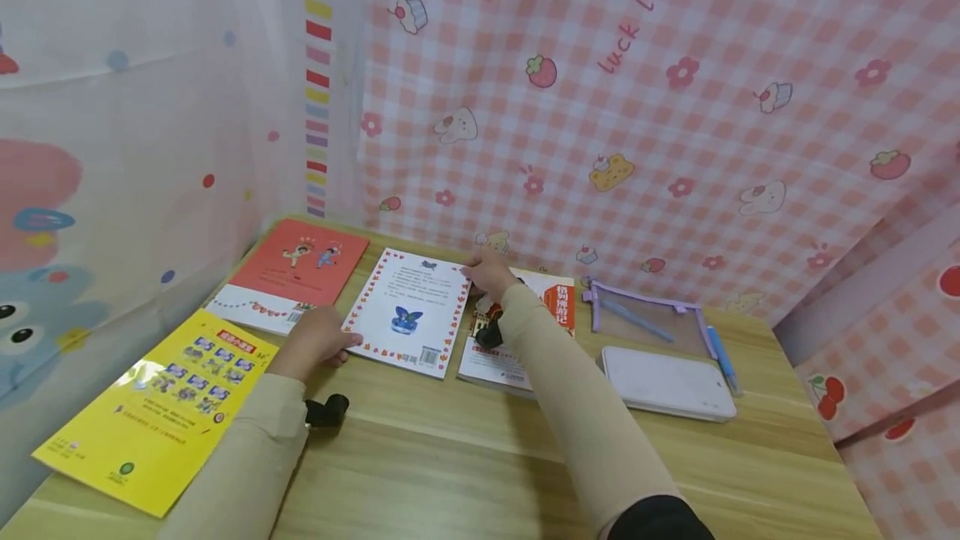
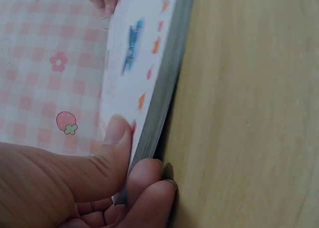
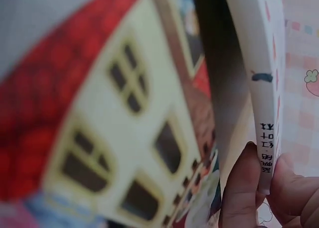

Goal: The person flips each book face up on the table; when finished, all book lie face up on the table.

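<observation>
one white book [image 1: 408, 294], red-and-orange bordered, blue-illustrated

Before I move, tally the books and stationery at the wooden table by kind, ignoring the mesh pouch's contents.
4 books: red book with cartoon figures, yellow book, white leaf-bordered book, white book with red title panel
1 purple-trimmed mesh pouch
1 white rounded case
1 blue pen
Total: 7

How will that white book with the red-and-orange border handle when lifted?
The white book is probably fairly stiff, given its thick page block. Its cover looks thin, so the unbound side might flex or fan open. With the left hand and right hand pinching opposite corners, slipping seems unlikely.
</observation>
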Demonstrator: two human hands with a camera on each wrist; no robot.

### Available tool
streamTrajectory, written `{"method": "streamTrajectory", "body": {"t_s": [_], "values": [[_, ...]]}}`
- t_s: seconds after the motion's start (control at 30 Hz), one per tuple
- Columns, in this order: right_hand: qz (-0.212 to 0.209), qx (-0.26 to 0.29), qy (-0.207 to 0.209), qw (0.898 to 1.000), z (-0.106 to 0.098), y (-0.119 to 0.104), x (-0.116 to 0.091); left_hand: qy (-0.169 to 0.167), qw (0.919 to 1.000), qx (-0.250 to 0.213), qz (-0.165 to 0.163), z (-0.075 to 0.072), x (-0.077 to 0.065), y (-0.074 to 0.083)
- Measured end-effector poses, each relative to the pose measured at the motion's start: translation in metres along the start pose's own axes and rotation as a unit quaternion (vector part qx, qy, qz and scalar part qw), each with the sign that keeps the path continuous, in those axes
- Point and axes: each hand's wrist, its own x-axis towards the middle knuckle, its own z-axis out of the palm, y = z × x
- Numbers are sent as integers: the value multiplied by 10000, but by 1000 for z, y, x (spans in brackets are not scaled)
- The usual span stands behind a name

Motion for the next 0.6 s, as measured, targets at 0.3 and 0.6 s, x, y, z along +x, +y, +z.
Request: {"method": "streamTrajectory", "body": {"t_s": [0.3, 0.6], "values": [[121, -50, 8, 9999, 0, -8, -7, -123, 9964, -834, 27, -4, -6, -11], [169, 348, -23, 9993, -3, -16, -10, -424, 9858, -1596, 313, -19, -17, -14]]}}
